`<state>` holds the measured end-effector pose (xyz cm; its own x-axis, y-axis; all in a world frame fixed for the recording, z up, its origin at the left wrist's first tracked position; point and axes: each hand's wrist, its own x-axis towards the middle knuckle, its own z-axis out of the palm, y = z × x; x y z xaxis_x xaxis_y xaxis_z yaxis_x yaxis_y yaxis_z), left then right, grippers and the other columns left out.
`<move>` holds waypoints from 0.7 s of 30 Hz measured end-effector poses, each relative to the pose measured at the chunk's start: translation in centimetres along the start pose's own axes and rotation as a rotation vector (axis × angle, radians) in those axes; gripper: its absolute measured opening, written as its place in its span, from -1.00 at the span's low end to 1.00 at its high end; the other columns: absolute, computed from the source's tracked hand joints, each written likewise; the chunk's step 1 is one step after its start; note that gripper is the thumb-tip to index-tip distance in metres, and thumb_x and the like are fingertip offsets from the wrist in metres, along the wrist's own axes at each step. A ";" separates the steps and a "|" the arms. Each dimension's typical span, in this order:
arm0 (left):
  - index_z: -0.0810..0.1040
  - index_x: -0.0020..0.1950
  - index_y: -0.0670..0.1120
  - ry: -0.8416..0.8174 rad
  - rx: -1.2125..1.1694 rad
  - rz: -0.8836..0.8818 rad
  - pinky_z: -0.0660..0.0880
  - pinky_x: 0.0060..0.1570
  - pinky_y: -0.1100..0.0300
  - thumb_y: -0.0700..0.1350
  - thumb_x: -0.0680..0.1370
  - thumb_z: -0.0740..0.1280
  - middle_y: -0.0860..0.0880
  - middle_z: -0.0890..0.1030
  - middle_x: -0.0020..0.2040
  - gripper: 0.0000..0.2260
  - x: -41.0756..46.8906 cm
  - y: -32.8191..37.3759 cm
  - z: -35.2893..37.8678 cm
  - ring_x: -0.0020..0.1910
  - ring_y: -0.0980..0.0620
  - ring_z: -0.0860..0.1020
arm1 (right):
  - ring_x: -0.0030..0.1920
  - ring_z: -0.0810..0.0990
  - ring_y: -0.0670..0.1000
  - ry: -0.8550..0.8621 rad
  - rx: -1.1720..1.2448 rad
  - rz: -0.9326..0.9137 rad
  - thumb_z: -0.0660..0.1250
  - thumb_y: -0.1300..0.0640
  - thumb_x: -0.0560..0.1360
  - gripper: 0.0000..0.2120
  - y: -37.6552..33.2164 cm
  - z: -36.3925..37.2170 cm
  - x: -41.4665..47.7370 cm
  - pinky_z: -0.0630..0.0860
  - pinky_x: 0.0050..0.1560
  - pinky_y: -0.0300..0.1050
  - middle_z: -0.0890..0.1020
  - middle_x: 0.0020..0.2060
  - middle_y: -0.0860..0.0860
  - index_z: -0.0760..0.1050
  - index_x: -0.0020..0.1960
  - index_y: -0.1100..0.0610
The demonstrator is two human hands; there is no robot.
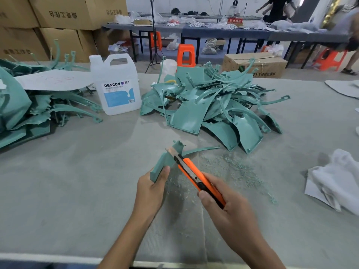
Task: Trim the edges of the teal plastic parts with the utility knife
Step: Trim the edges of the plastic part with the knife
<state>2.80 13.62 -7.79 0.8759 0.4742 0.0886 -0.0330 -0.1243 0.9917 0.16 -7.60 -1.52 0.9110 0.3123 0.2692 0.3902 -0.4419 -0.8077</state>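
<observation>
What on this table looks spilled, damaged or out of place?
Teal shavings lie scattered on the table right of the knife: probably trimming waste, not a spill. A white sheet rests crooked on the left pile of parts.

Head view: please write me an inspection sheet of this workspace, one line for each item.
Surface: grey mat on the table, strewn with teal shavings.
Job's things: teal part; utility knife, blade against the part; left pile and centre pile of teal parts.
Clutter: clear jug, white cloth, white sheet on the left pile.
Hands: left hand grips the teal part; right hand grips the utility knife.
Cables: nothing seen.
Surroundings: cardboard boxes, orange stool, tripod, long tables, people at the back.
</observation>
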 end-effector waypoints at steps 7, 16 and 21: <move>0.42 -0.22 -0.21 -0.016 0.046 0.024 0.21 -0.42 0.24 0.28 0.49 0.36 0.11 0.31 -0.42 -0.46 -0.1 0.2 -0.2 -0.42 0.11 0.25 | -0.44 0.45 -0.20 0.020 0.047 -0.017 0.32 -0.21 0.54 -0.72 -0.3 -0.1 0.4 0.36 -0.41 -0.37 0.62 -0.32 -0.12 0.48 0.24 -0.44; 0.49 -0.28 -0.12 0.008 0.084 0.005 0.19 -0.48 0.27 0.05 0.61 0.34 0.13 0.31 -0.47 -0.65 -0.2 0.5 0.1 -0.47 0.15 0.24 | -0.52 0.45 -0.11 0.047 -0.311 -0.085 0.31 -0.01 0.62 -0.73 -0.2 -3.1 5.4 0.37 -0.50 -0.25 0.51 -0.48 -0.09 0.56 0.30 -0.14; 0.50 -0.36 0.13 -0.022 0.078 0.044 0.17 -0.48 0.27 0.03 0.62 0.33 0.14 0.28 -0.49 -0.67 -0.5 1.0 0.1 -0.47 0.16 0.21 | -0.42 0.54 -0.10 0.016 -0.301 -0.181 0.27 -0.13 0.61 -0.68 -1.8 -2.8 4.9 0.37 -0.48 -0.33 0.57 -0.39 -0.15 0.50 0.34 -0.16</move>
<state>2.40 13.21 -6.88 0.8850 0.4473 0.1291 -0.0351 -0.2124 0.9765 4.33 -7.58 2.71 0.8246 0.3959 0.4041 0.5652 -0.6092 -0.5563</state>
